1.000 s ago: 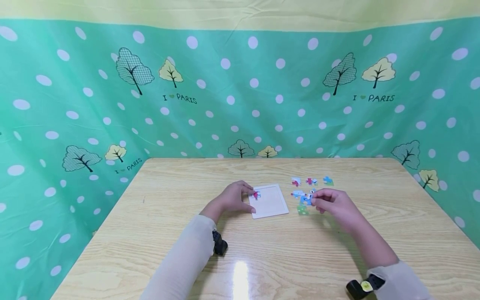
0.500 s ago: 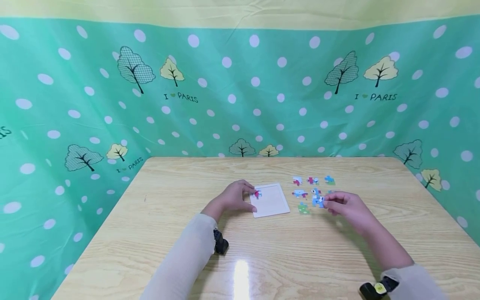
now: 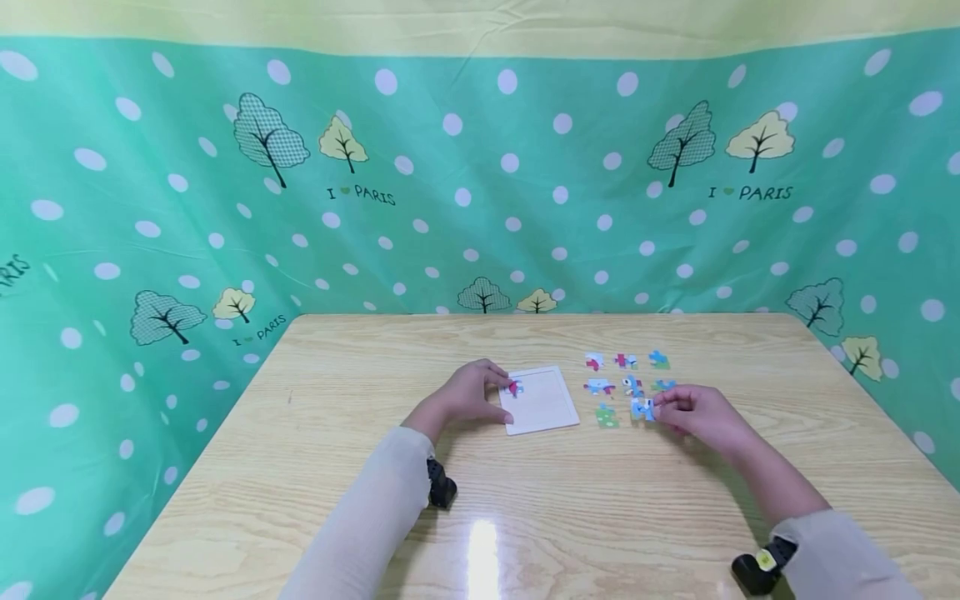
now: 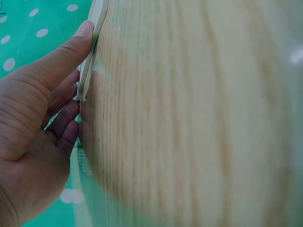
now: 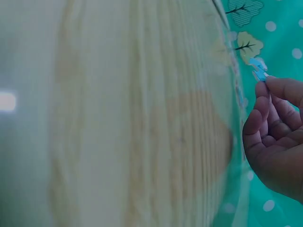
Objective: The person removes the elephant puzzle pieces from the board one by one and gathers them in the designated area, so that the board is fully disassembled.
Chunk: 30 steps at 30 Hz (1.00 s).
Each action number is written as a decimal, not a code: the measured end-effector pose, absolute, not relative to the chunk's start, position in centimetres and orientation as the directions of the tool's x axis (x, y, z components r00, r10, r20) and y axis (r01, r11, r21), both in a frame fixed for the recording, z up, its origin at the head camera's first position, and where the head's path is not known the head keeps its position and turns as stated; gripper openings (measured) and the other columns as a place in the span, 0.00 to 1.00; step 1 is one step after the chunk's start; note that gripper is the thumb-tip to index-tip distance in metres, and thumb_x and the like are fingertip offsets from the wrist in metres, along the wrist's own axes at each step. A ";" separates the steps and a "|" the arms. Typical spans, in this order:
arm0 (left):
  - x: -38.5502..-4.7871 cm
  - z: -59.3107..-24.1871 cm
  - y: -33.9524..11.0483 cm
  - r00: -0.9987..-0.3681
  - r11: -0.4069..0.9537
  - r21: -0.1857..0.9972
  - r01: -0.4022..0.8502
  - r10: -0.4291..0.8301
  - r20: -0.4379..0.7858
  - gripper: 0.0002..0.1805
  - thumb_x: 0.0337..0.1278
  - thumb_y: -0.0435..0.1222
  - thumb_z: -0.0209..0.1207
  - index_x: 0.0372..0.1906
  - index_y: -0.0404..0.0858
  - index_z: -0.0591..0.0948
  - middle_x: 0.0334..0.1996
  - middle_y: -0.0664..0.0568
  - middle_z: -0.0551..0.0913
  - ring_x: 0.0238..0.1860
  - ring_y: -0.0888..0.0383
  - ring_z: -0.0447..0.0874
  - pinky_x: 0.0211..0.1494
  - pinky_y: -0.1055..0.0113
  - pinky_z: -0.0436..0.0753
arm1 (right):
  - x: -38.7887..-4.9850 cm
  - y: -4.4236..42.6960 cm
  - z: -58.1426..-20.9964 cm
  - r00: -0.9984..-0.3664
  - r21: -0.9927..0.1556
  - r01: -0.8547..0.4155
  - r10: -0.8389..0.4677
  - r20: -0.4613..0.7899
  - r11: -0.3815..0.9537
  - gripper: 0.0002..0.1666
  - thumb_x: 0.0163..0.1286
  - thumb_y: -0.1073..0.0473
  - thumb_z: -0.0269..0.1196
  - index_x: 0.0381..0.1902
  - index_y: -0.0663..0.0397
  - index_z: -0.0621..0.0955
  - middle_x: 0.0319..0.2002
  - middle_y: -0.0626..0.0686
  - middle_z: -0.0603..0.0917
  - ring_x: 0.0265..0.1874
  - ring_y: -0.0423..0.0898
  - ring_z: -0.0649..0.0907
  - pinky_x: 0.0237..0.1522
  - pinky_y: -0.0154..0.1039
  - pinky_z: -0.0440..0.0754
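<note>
My right hand (image 3: 697, 417) pinches a blue and white jigsaw piece (image 3: 642, 408) between thumb and fingertips, just above the table. In the right wrist view this jigsaw piece (image 5: 258, 69) sticks out past the fingertips, tilted. My left hand (image 3: 472, 394) grips the left side of a square white puzzle tray (image 3: 543, 404), thumb at the near corner and fingers at the far one. From the left wrist, the tray (image 4: 90, 61) shows only as a thin edge beside the thumb. One red and blue jigsaw piece (image 3: 514, 388) lies in the tray's upper left corner.
Several loose pieces lie right of the tray: a green piece (image 3: 607, 417), a white and red piece (image 3: 594, 361), a blue and white piece (image 3: 632, 385) and a blue and green piece (image 3: 659, 359) among them. A patterned green curtain (image 3: 480, 208) hangs behind the wooden table (image 3: 360, 358).
My right hand has moved right with the pinched jigsaw piece, away from the piece cluster's middle, uncovering a blue and green piece behind it. My left hand and the tray stay put.
</note>
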<state>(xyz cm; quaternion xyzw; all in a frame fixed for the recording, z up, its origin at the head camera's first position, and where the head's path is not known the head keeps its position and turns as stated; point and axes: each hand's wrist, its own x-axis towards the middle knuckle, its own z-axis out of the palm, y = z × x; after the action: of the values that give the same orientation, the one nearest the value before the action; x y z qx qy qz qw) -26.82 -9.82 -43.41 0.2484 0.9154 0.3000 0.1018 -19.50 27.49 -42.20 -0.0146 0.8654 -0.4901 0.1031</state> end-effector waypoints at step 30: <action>-26.8 -43.3 -10.0 -0.860 0.698 0.607 0.381 0.509 -0.046 0.35 0.39 0.47 0.77 0.58 0.41 0.81 0.58 0.54 0.77 0.62 0.54 0.71 0.69 0.63 0.65 | -19.9 27.2 -43.3 -0.987 -0.680 -0.090 -0.158 -0.038 0.728 0.14 0.66 0.63 0.65 0.49 0.62 0.83 0.32 0.51 0.79 0.30 0.47 0.75 0.26 0.35 0.76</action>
<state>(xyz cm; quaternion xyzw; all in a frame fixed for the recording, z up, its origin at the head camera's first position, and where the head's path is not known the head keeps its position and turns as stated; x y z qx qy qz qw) -26.75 -9.95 -43.32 0.2429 0.9153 0.3035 0.1055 -19.86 27.19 -43.28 -0.0668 0.9283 -0.3627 0.0467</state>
